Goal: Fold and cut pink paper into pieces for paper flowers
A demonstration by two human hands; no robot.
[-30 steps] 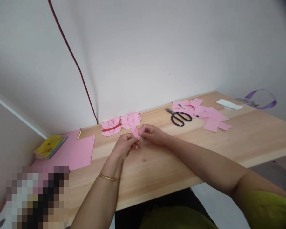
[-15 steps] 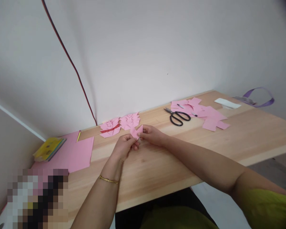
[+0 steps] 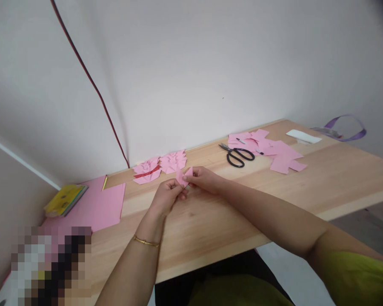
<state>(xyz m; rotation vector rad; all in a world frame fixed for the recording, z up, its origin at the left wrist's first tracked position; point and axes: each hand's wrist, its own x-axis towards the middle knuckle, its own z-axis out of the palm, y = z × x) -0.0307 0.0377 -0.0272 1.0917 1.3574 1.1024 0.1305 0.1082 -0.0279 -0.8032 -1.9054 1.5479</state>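
Note:
Between my two hands is a small folded piece of pink paper [image 3: 185,177], with pointed flaps standing up. My left hand [image 3: 168,194] pinches its lower left side, thumb on top and fingers curled underneath. On the other side my right hand [image 3: 201,178] grips the right flap between thumb and fingers. Just behind the hands lie folded pink paper pieces [image 3: 172,162] in two clusters, the left one crossed by a red strip [image 3: 147,172]. Part of the held paper is hidden by my fingers.
Black-handled scissors [image 3: 238,154] lie right of centre, beside loose pink cut-outs [image 3: 282,155] with pens on them. A white strip [image 3: 303,136] rests at the far right. Large pink sheets [image 3: 107,206] and a yellow packet [image 3: 65,199] are at the left. A cable [image 3: 98,93] runs down the wall.
The flaps of the pink paper stand at a slightly different angle, and my right thumb has shifted a little on it. Both hands keep their hold; the view has tilted slightly.

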